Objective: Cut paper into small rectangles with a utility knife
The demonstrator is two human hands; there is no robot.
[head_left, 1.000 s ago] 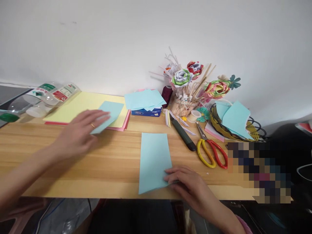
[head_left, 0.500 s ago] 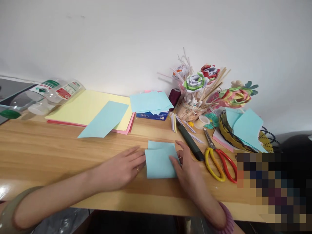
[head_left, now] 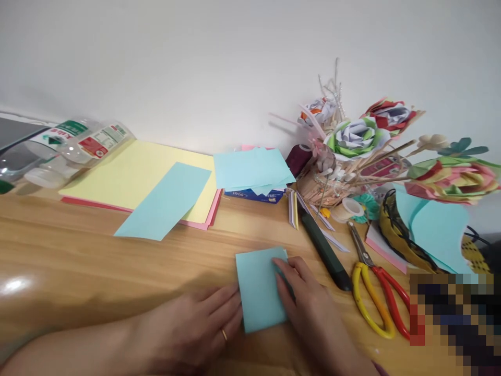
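Note:
A folded sheet of light blue paper [head_left: 260, 292] lies on the wooden table between my hands, its layers nearly lined up. My left hand [head_left: 199, 324], a ring on one finger, rests at the paper's left edge with fingers stretched out; its thumb is hidden. At the right edge, my right hand [head_left: 309, 297] has fingertips on top of the paper and the others curled around its side, gripping it. Right of that hand lie a dark green utility knife [head_left: 324, 253] and scissors [head_left: 366, 261] with one yellow and one red handle.
A blue paper strip [head_left: 164, 201] lies partly over a yellow sheet stack [head_left: 105, 172]. Behind are more blue sheets [head_left: 250, 167] on a blue box and clear plastic bottles [head_left: 97, 143]. Paper flowers [head_left: 358, 138] and a basket [head_left: 399, 235] stand right; a corner is pixelated.
The paper's upper layer has swung up over the layer behind it, and its edges now nearly match. My right fingers have moved onto its top. The view has shifted closer.

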